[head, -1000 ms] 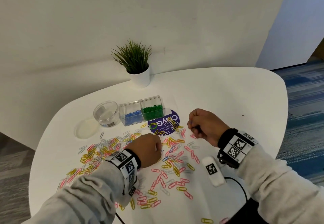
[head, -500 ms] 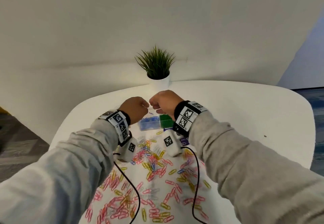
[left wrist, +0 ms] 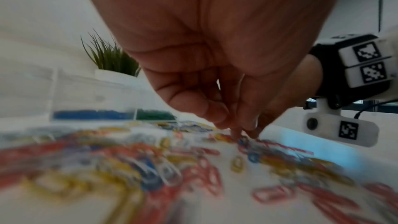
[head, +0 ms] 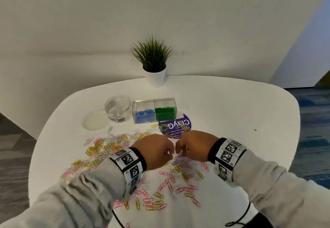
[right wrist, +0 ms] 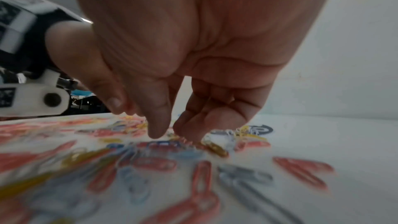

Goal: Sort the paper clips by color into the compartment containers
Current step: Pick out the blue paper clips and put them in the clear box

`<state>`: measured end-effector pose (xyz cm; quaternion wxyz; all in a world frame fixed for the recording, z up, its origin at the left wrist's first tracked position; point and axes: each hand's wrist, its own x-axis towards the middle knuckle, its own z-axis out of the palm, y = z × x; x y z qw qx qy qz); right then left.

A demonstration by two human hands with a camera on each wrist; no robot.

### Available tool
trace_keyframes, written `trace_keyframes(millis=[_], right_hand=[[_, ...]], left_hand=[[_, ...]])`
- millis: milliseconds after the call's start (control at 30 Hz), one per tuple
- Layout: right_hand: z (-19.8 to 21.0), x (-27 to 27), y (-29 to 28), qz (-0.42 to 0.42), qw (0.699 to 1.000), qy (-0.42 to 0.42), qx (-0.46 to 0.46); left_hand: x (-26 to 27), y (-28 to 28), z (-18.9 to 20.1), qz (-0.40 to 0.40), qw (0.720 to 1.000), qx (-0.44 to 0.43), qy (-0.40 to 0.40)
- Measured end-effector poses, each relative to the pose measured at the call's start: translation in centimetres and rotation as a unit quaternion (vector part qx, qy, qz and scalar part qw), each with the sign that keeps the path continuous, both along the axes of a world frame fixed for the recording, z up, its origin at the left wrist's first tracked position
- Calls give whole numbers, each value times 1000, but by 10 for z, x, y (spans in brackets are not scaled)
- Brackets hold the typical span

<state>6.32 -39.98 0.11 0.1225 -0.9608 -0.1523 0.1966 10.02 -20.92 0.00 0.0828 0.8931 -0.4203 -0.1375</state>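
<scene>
Pink, yellow, white and a few blue paper clips (head: 171,177) lie scattered over the white table (head: 223,113). Behind them stands the clear two-compartment container (head: 154,103), with blue clips on the left and green clips on the right. My left hand (head: 170,153) and right hand (head: 178,152) hover side by side over the middle of the pile. The left hand (left wrist: 234,130) has its fingertips bunched, touching down beside a blue clip (left wrist: 243,140); no clip shows between them. The right hand (right wrist: 170,132) points thumb and fingers down with a small gap, over a blue clip (right wrist: 163,143).
A clear round jar (head: 117,108) and its lid (head: 95,122) sit left of the container. A potted plant (head: 154,67) stands at the table's back edge. A purple round sticker (head: 175,126) carries some clips. The table's right half is bare.
Half a second ago both hands were raised together over the container; now they have dropped back to the pile. A second ago they were apart over the clips.
</scene>
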Motion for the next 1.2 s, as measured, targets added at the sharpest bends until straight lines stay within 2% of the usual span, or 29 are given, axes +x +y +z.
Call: trace_keyframes(millis=[200,367,600,767,1000,1200], right_hand=[[-21,-5,0,-46,998,-27,17],[-17,-7,-14,-114,988,-6,105],[-9,-13,-31,-224,940,-4,257],[-4,-19,-33,-278,897,24,344],[4,-26,-42,-318,861,25,396],[7,-31,-50,-314,870,23,379]], left_hand=[[-14,-12,-23,29,999,23,10],[-8,2,-21,62,997,12,36],[-7,4,-20,65,997,-13,46],[-17,-8,-21,47,998,25,13],[-16,-3,-21,50,998,39,3],[-12,7,-15,92,995,-7,46]])
